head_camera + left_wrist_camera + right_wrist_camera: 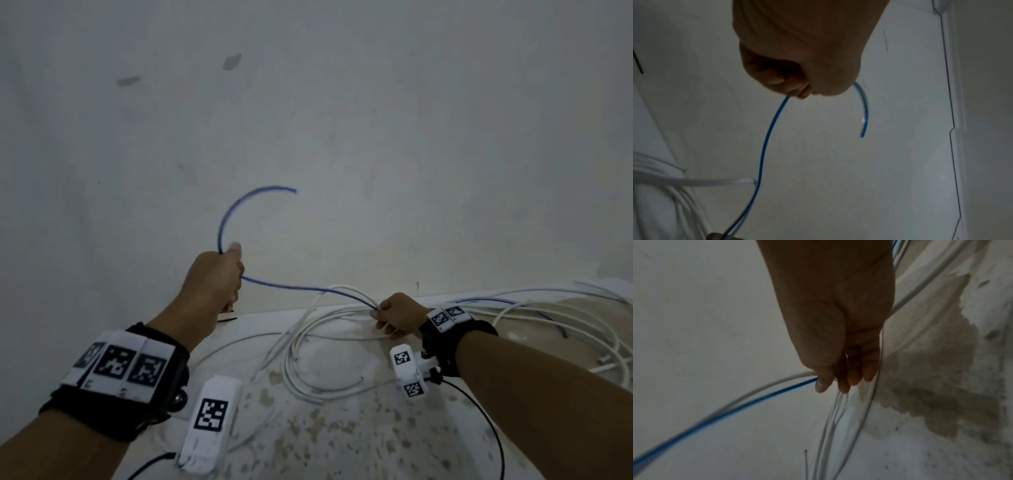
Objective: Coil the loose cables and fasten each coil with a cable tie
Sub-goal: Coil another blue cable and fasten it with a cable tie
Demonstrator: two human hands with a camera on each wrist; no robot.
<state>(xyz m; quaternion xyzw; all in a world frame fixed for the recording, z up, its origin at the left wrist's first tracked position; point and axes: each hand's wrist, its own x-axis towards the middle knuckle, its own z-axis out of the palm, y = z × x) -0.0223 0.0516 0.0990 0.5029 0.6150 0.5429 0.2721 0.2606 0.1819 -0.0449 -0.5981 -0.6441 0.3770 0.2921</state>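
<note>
- Pale grey wall (pixel 342 120) filling upper part of head view, two small darker patches (pixel 232 61) on it.
- White speckled floor (pixel 342 428) below, brownish stain (pixel 931 369) visible in right wrist view.
- Tangle of white cables (pixel 308 342) lying loose on floor, spreading rightward along wall base; several strands running under right hand.
- Blue cable (pixel 226 219) held off the floor, stretched between both hands; free end arcs up and over above left hand, against wall; further blue stretch seen among white cables at right.
- Left hand (pixel 214 277) raised in front of wall, clenched in a fist around blue cable (pixel 766 138), cable exiting both sides of fist.
- Right hand (pixel 397 313) low, just over white cables, fingers (pixel 851 378) curled, pinching blue cable (pixel 735 412) together with a white strand (pixel 756 394); more white strands hanging past fingertips.
- Black wrist straps (pixel 137 387) with white coded markers on both forearms, thin black lead (pixel 486 421) trailing from right one.
- Cable tie: none identifiable.
</note>
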